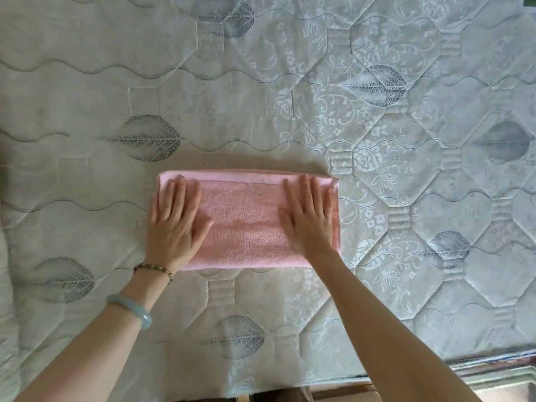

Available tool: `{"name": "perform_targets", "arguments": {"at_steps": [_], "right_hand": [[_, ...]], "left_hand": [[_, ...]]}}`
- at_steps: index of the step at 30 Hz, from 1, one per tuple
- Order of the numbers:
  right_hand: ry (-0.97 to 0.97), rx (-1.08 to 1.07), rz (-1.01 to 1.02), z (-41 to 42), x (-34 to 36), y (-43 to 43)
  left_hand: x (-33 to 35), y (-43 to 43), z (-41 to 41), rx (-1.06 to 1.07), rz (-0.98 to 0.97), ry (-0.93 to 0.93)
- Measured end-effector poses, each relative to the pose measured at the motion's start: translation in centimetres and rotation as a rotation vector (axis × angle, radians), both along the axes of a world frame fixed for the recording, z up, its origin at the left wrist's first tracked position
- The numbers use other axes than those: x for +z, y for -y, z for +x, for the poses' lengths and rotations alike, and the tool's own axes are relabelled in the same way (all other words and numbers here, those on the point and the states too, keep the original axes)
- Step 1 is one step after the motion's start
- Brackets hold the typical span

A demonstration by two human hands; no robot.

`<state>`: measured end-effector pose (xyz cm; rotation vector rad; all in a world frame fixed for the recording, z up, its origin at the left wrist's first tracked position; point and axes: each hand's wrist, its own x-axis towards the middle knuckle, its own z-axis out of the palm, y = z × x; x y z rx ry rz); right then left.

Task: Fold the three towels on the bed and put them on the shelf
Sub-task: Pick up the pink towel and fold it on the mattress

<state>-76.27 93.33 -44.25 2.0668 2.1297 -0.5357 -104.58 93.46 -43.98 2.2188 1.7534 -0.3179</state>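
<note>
A pink towel (246,224) lies folded into a long rectangle on the quilted mattress (290,97), near the middle of the view. My left hand (175,224) rests flat on the towel's left end, fingers spread. Flat on its right end is my right hand (309,219), also with fingers apart. Neither hand grips the cloth. No other towel and no shelf are in view.
The pale mattress with a leaf and flower pattern fills nearly the whole view. Its near edge (377,378) runs along the bottom right, with a strip of floor (504,384) beyond. Two bracelets (130,310) sit on my left wrist.
</note>
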Motion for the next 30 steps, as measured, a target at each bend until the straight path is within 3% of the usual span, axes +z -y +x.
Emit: {"name": "perform_targets", "arguments": {"at_steps": [3, 5, 9, 13, 18, 21, 23, 27, 30], "right_hand": [[-0.110, -0.043, 0.002, -0.2, 0.5, -0.6], [-0.165, -0.137, 0.056, 0.2, 1.1, -0.1], [-0.220, -0.594, 0.076, 1.3, 2.5, 1.3], [-0.466, -0.974, -0.018, 1.4, 4.0, 1.5], [-0.529, -1.085, -0.248, 2.8, 3.9, 1.0], [-0.581, -1.016, -0.400, 3.6, 4.8, 0.1], [-0.688, -0.948, -0.421, 3.4, 6.5, -0.3], [-0.885, -0.835, -0.448, 0.7, 11.5, -1.3], [-0.859, -0.671, -0.465, -3.6, 14.3, -2.2]], "left_hand": [[1.3, -0.6, 1.8, 0.021, 0.004, -0.020], [2.5, -0.4, 4.3, -0.061, 0.038, 0.066], [1.7, 0.1, 9.1, -0.334, 0.018, 0.182], [0.0, -0.8, 9.5, -0.371, -0.065, 0.061], [0.5, -0.8, 9.7, -0.345, -0.089, 0.087], [1.2, -1.0, 8.7, -0.308, -0.115, 0.170], [2.7, -1.1, 7.8, -0.143, -0.118, 0.380], [6.2, -1.6, 5.7, 0.477, 0.027, 0.801], [8.4, -1.7, 4.3, 0.807, -0.308, 1.066]]}}
